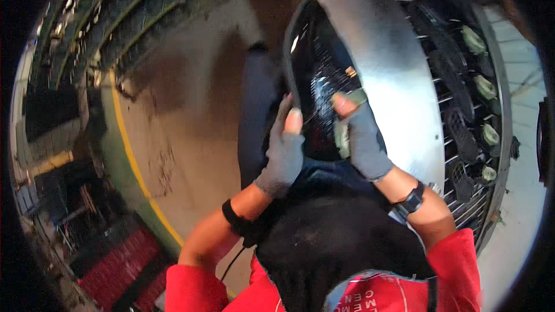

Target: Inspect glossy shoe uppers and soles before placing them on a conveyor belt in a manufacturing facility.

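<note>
Between my hands is a glossy black piece, long and rounded like a shoe sole, with a textured middle. Blur leaves its exact kind unclear. My left hand, in a grey glove with bare fingertips, presses along its left edge with the thumb upward. My right hand, gloved the same way, grips the right edge, thumb over the top face. A pale greenish part shows beside the right hand. The fingers beneath the piece are hidden.
A shiny metal surface curves along my right. Beyond it, a barred rack carries several black shoe soles and pale green rounded pieces. Left lies brown floor with a yellow line. Dark shelving stands far left.
</note>
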### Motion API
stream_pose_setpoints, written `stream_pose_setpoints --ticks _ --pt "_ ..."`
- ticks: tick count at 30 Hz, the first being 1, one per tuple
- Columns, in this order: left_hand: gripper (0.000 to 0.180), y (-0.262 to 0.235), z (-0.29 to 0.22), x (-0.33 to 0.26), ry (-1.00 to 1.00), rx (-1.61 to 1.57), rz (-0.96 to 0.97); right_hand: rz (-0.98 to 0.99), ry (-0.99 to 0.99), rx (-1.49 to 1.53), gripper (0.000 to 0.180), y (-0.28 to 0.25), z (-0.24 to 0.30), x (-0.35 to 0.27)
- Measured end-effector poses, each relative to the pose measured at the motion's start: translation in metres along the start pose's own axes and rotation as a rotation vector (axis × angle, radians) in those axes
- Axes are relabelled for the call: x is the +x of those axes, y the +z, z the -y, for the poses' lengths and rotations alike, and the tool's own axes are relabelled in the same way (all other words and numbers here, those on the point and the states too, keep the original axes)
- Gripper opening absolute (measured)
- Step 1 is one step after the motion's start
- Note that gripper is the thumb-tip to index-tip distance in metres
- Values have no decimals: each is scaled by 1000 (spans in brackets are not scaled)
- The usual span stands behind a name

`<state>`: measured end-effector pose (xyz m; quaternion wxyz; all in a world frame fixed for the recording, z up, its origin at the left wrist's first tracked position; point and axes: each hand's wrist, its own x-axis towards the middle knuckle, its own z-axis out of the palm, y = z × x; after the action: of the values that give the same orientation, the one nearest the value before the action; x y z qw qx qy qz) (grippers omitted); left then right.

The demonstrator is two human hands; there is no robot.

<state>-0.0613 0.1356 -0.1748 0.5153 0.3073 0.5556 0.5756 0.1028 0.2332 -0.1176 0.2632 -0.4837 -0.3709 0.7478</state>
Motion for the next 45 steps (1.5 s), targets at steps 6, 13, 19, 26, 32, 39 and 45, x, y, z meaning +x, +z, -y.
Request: stream_pose_setpoints --ticks 6,13,19,26,32,39,45 --pt "71 31 -71 3 -49 -60 265 -75 44 464 18 -36 39 -54" --pt "72 10 -42 13 -111 144 389 -860 -431 -21 26 -304 13 -234" --pt "62 5 -25 4 -80 220 339 -1457 -418 -139 26 -480 -76 -407" --pt "51 31 -46 11 -149 255 308 -1378 436 -1391 71 -456 -116 -449" --pt "50 28 -46 7 -184 126 272 -633 -141 -1505 82 -381 -58 -297" --pt "65 84 -76 -18 -434 74 555 -432 -359 -1392 89 -254 25 -251" --pt "58 119 -66 -21 -146 45 526 -759 -654 -1033 88 -290 -7 -250"
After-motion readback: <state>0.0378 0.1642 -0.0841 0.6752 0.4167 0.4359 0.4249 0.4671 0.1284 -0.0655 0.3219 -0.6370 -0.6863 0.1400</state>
